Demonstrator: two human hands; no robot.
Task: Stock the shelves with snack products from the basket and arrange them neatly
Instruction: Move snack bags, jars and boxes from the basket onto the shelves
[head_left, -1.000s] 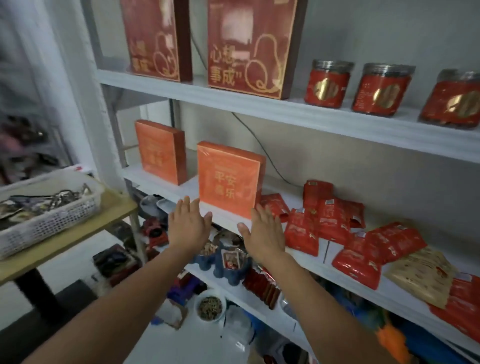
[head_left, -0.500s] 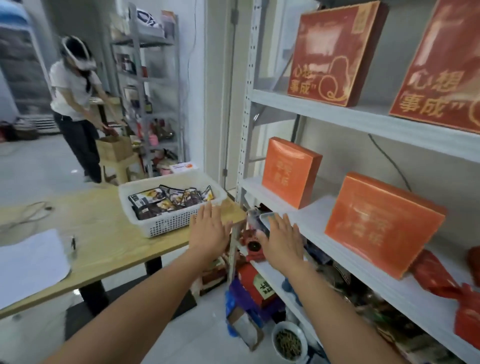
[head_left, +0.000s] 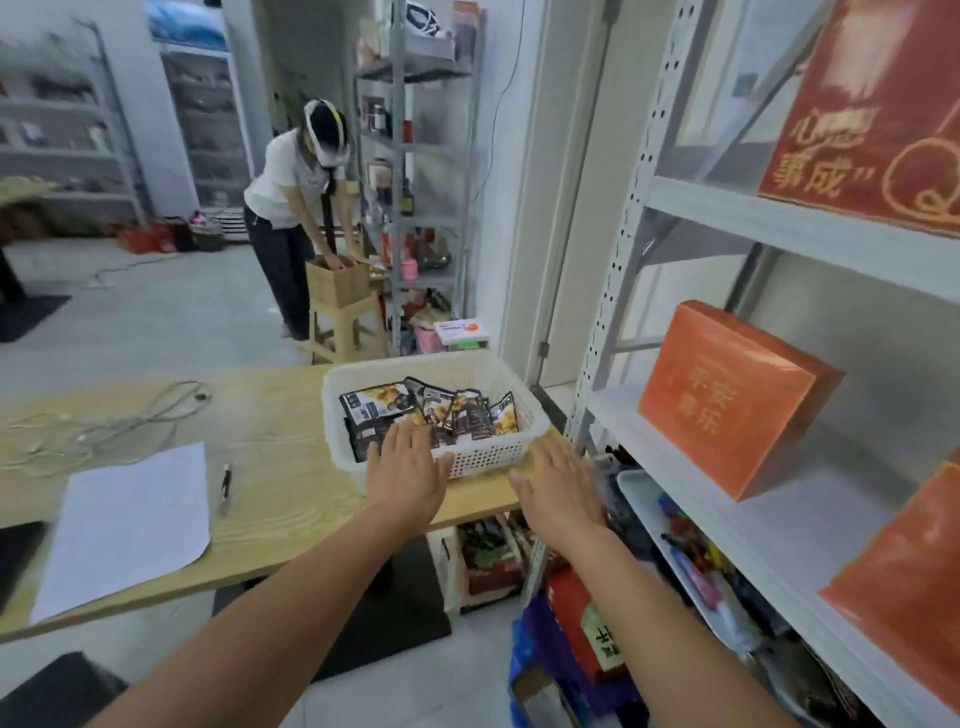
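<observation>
On the worktop (head_left: 270, 447), just beside the shelf (head_left: 779, 525), the basket (head_left: 483, 457) is sitting with dark snack packets (head_left: 395, 405) piled loosely inside. Both hands are hovering flat and released, gripping nothing. The left hand (head_left: 408, 470) is hanging over the basket's near rim, fingertips (head_left: 410, 434) above the packets, and the right hand (head_left: 558, 488) is floating beside its near right corner. Those packets are looking light, floppy and slick, likely sliding off each other. Pinching one by a sealed edge, or scooping a small stack between both palms, is looking safest.
</observation>
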